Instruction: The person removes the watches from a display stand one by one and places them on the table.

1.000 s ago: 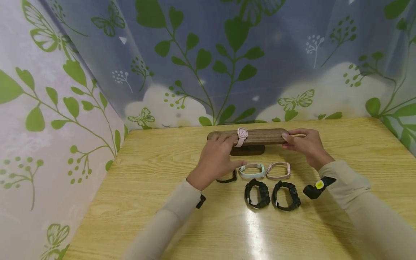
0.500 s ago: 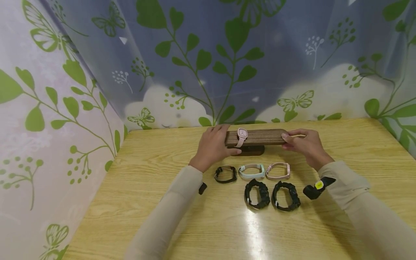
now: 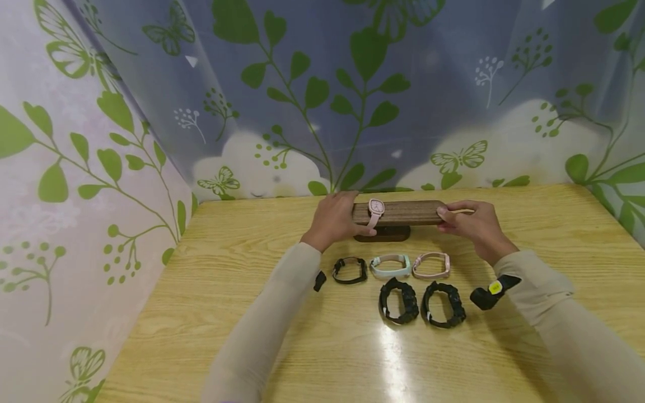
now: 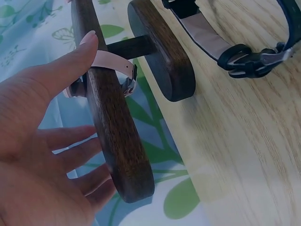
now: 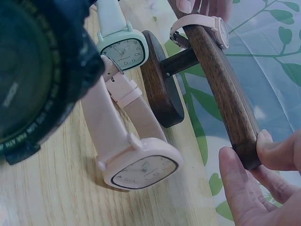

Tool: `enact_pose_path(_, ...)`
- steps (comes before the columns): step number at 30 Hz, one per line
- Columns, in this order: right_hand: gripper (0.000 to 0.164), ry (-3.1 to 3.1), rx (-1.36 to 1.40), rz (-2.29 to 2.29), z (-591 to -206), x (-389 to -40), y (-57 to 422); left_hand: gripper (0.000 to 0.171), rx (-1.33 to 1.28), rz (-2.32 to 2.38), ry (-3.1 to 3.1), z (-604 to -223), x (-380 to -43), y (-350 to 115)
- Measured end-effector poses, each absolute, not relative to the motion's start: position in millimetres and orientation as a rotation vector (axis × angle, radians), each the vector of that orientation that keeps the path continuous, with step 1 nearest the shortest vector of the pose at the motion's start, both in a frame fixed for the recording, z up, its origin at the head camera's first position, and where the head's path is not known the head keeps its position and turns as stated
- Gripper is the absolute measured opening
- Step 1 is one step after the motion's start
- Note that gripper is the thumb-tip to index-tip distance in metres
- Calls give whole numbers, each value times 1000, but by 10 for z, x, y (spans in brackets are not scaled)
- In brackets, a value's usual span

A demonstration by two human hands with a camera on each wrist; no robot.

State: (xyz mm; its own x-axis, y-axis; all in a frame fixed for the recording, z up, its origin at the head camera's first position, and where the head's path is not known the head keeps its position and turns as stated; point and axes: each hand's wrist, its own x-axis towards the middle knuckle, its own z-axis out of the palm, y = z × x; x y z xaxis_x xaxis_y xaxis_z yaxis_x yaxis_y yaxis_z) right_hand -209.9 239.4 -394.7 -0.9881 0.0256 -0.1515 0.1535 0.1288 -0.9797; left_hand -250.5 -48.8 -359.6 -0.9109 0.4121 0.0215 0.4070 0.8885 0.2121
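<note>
A dark wooden watch stand (image 3: 410,212) with a T-shaped bar and flat base (image 3: 388,234) is at the back of the table. A pink watch (image 3: 375,208) is looped round the bar, left of its middle. My left hand (image 3: 332,218) is round the bar's left part, fingers on the far side. In the left wrist view its thumb (image 4: 75,61) lies over the bar, the tip right at the pink strap (image 4: 113,61). My right hand (image 3: 473,224) pinches the bar's right end between thumb and fingers, as the right wrist view shows at the bar tip (image 5: 247,153).
In front of the stand lie a slim black watch (image 3: 350,271), a mint watch (image 3: 392,265) and another pink watch (image 3: 431,265). Nearer are two chunky black watches (image 3: 410,302), (image 3: 456,305) on the wood-grain table (image 3: 227,268). A leaf-print curtain (image 3: 282,112) hangs behind.
My left hand has gone from over the front of the bar to round its left part, then slightly right to the pink strap. The slim black watch is uncovered. My right hand stays put.
</note>
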Motion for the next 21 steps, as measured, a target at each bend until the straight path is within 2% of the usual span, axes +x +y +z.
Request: enact_pose_path(21, 53, 2290, 177, -1996, -3941, -2093, 2390, 88, 651, 358, 3009, -3656, -2568, -345)
